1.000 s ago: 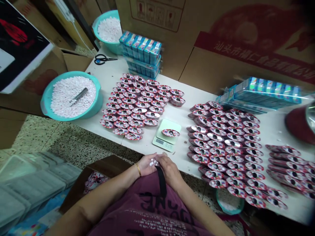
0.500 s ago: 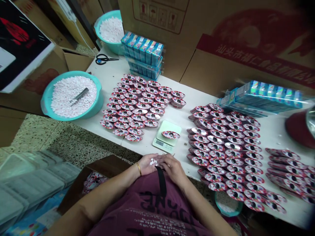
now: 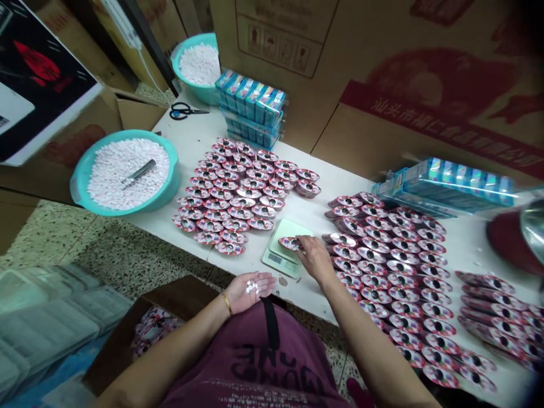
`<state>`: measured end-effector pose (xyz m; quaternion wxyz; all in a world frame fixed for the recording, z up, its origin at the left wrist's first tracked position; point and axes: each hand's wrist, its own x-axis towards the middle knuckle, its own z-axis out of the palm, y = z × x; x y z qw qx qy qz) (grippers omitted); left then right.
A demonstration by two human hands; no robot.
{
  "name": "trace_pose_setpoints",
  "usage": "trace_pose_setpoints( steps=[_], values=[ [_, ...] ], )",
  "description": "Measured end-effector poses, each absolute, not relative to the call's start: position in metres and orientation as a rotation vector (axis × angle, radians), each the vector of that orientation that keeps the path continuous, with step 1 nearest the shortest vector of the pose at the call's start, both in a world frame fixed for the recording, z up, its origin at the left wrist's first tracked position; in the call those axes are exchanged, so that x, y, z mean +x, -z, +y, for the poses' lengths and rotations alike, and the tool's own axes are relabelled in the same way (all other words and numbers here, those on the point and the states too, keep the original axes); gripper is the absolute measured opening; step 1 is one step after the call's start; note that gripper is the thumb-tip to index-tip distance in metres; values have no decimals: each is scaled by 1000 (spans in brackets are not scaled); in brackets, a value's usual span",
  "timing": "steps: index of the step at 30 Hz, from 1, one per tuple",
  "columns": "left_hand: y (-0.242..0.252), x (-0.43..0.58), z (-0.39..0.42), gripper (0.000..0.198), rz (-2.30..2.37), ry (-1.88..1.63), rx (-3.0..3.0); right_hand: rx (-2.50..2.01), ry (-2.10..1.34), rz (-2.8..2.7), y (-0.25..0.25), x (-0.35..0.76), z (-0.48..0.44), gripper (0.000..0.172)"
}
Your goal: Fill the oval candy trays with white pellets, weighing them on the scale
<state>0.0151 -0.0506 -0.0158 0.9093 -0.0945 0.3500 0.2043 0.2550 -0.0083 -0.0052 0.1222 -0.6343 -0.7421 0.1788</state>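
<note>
My left hand (image 3: 250, 291) is held palm up near the table's front edge, its fingers stretched out flat. Several small white pellets (image 3: 252, 287) lie in that palm. My right hand (image 3: 313, 254) reaches over the kitchen scale (image 3: 278, 263) and grips the right end of a small red and white pouch (image 3: 289, 243). The pouch stands on the scale's plate, with a dark round spout opening in its oval top; the fingers cover part of it. I cannot read the scale's display.
Rows of pouches (image 3: 229, 187) stand left of the scale, more pouches (image 3: 391, 266) to its right. A turquoise basin (image 3: 170, 184) of white pellets holds a metal tube (image 3: 139, 173). Scissors (image 3: 187, 111) and wrapped blue boxes (image 3: 253, 102) lie further back. Cardboard cartons (image 3: 331, 124) wall the rear.
My right hand has left my left palm, moved up to the scale and taken hold of the pouch. My left hand has shifted slightly left and opened flatter with the pellets.
</note>
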Motion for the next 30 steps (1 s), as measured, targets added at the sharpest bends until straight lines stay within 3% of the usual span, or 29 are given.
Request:
trace_pose_setpoints(
  steps=[10, 15, 20, 25, 30],
  values=[
    [3, -22, -42, 27, 954, -586, -223, -2057, -252, -1826, 36, 282, 120, 37],
    [8, -27, -41, 28, 978, -518, -206, -2119, -96, -1728, 15, 321, 12, 25],
    [16, -16, -34, 28, 932, -418, -178, -2348, -264, -2043, -8, 324, -131, 20],
    [11, 5, -34, 27, 873, -372, -133, -2639, -77, -2017, 17, 314, -161, 14],
    [8, 10, -46, 30, 815, -372, -133, -2507, -92, -2146, 18, 322, -164, 12]
  ],
)
